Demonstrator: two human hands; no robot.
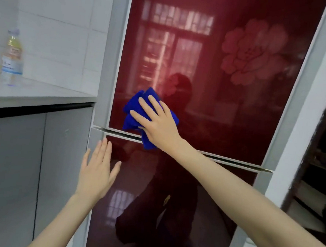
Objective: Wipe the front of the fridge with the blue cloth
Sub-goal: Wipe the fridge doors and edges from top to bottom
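Note:
The fridge (236, 117) fills the middle of the view, with glossy dark red glass doors, a pale flower print at upper right and a grey frame. My right hand (156, 123) lies flat with straight, spread fingers on the crumpled blue cloth (134, 111), pressing it against the lower left of the upper door, just above the gap between the doors. A corner of the cloth hangs over that gap. My left hand (97, 169) is flat with straight fingers at the upper left corner of the lower door; whether it touches the glass I cannot tell.
Left of the fridge runs a white counter (35, 95) over grey cabinet doors (10, 170). A clear bottle (12, 57) with yellowish liquid stands on the counter against a white tiled wall. A dark doorway (319, 163) opens at the right edge.

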